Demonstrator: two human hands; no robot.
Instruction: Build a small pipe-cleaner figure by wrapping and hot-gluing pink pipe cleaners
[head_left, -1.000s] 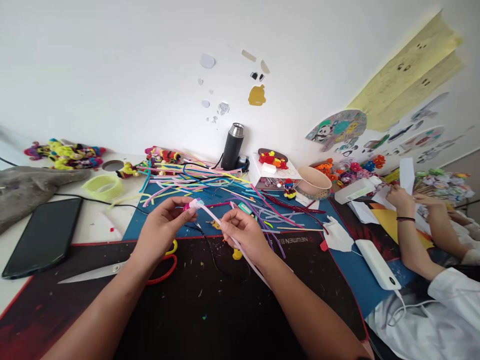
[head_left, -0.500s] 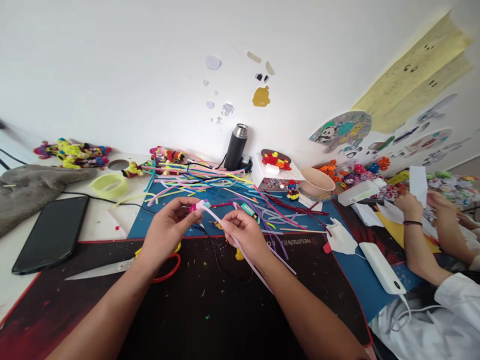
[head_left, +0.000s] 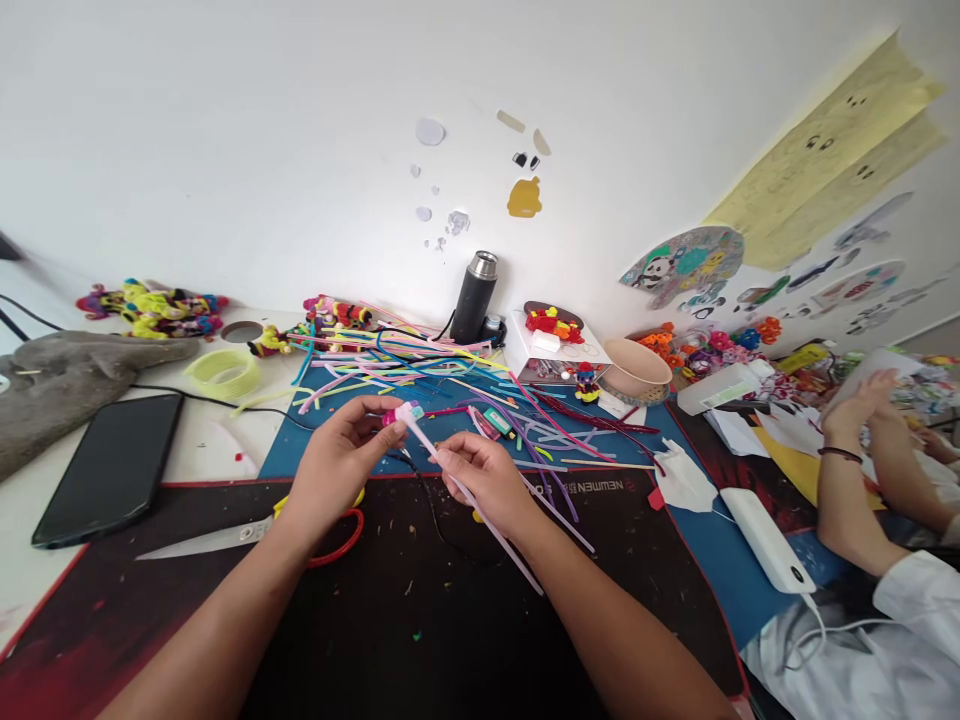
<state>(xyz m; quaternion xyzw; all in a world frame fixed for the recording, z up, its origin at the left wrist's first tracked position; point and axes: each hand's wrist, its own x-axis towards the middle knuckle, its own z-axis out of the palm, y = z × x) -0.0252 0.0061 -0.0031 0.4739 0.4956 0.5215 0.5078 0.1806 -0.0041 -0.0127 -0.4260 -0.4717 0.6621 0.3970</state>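
Between the thumb and fingers of my left hand [head_left: 346, 450] is a small pipe-cleaner figure [head_left: 401, 412] in magenta, white and light blue. A pale pink pipe cleaner [head_left: 424, 440] runs from it down to my right hand [head_left: 480, 475], whose thumb and fingers pinch it. Its long free end slants below that hand, towards my right forearm. Under my left wrist lie scissors [head_left: 336, 540] with red and yellow handles, partly hidden by the arm. Behind both hands spreads a heap of coloured pipe cleaners [head_left: 390, 365].
A phone [head_left: 109, 468] and yellow-green coil [head_left: 223, 372] lie left. A black flask [head_left: 474, 298], white box [head_left: 555, 345] and round bowl [head_left: 636, 370] stand at the wall. On the right are a white power bank [head_left: 765, 540] and a co-worker's hands [head_left: 862, 405] with paper.
My right hand has shifted slightly down the pale pink pipe cleaner, which now runs straighter from the figure. The co-worker's hands have moved and turned the paper lower.
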